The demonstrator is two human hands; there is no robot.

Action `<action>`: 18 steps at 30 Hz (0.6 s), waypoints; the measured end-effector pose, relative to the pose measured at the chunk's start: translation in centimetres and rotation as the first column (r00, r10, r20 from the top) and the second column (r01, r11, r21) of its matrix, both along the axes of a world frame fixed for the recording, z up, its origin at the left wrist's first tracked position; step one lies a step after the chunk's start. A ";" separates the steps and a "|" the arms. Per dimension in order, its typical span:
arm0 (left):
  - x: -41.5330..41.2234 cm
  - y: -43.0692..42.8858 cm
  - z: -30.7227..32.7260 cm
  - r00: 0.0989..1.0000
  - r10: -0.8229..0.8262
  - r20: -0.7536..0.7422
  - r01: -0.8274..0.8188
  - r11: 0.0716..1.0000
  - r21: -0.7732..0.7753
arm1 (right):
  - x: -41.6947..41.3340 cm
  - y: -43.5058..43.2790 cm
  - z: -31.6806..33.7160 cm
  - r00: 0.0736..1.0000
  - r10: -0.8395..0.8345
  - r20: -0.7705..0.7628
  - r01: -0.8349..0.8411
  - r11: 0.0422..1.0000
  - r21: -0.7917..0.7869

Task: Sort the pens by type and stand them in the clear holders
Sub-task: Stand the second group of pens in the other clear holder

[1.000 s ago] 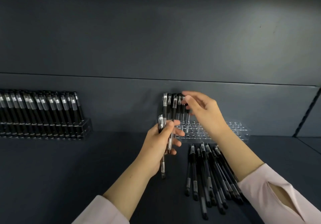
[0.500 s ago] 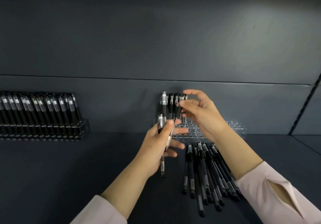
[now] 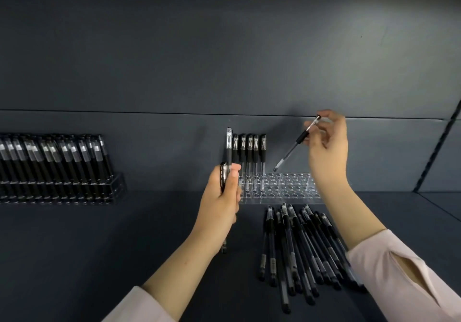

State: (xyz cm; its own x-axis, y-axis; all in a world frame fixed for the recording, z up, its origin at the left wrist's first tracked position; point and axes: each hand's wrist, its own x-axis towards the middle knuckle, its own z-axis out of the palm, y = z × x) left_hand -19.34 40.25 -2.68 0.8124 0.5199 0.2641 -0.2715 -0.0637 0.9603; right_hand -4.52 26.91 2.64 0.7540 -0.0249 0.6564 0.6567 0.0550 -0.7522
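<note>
The left hand [image 3: 222, 197] stands upright at mid-height, its fingers and thumb wrapped round a couple of pens [image 3: 229, 152]. The right hand [image 3: 326, 152] hangs higher and further right, wrist bent, fingertips pinching a single tilted pen [image 3: 294, 144]. Both forearms are bare.

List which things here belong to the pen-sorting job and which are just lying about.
Job: right hand pinching a slim black pen, tilted above the clear plastic holder; left hand gripping upright black pens; five standing pens in that holder; loose black pens in a pile; full holder at left.
Lying about: dark grey shelf; slotted black upright.
</note>
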 end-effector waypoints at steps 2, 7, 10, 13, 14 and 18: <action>0.1 0.1 -0.1 1.000 0.014 -0.013 -0.014 1.000 -0.021 | -0.3 0.3 -0.1 0.999 0.002 0.044 0.001 0.998 -0.061; 0.1 -0.1 -0.2 1.000 -0.023 -0.001 0.023 0.999 -0.029 | -0.3 0.9 -0.7 0.995 0.046 0.088 -0.030 0.984 -0.173; 0.0 -0.1 -0.2 0.999 -0.034 0.018 0.034 0.999 -0.004 | -0.3 1.1 -1.0 0.994 0.057 0.098 -0.034 0.975 -0.220; 0.0 -0.2 -0.3 0.999 -0.032 0.033 0.032 0.999 0.003 | -0.2 1.1 -0.9 0.994 0.051 0.100 -0.029 0.976 -0.215; 0.0 -0.1 -0.3 0.999 -0.031 0.034 0.031 1.000 0.004 | -0.2 1.1 -0.8 0.994 0.045 0.103 -0.022 0.976 -0.214; -0.1 0.0 -0.4 0.999 -0.027 0.031 0.027 1.000 0.004 | -0.1 1.1 -1.0 0.985 -0.006 0.175 0.064 0.943 -0.327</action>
